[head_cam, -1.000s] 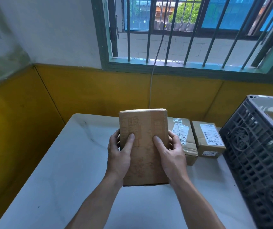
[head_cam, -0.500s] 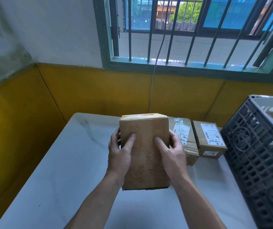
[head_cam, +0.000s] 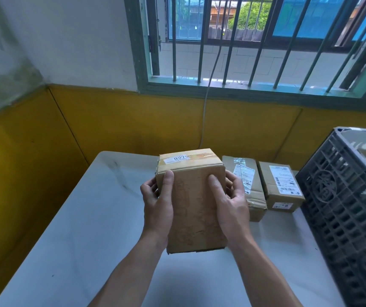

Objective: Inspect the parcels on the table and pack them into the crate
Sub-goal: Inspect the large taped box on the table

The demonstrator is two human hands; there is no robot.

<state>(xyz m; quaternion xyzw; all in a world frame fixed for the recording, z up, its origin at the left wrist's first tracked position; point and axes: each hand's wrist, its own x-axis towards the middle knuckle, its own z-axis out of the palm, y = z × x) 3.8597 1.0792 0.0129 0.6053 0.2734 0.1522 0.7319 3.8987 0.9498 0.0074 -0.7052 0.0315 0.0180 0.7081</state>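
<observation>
I hold a brown cardboard parcel (head_cam: 194, 209) above the white table (head_cam: 84, 218), tilted so its taped top face with a white label shows. My left hand (head_cam: 157, 207) grips its left side and my right hand (head_cam: 230, 204) grips its right side, thumbs on the near face. Behind it on the table lie two more parcels: one with a clear-taped label (head_cam: 247, 182) and a smaller one with a white shipping label (head_cam: 281, 187). The dark plastic crate (head_cam: 343, 207) stands at the right.
A yellow and white wall runs behind and to the left of the table. A barred window sits above, with a grey cable (head_cam: 206, 111) hanging down to the table's back edge. Something pale lies inside the crate.
The parcel has tipped its top toward me between my hands, so the taped top face with the label has come into sight. Both hands kept their grip.
</observation>
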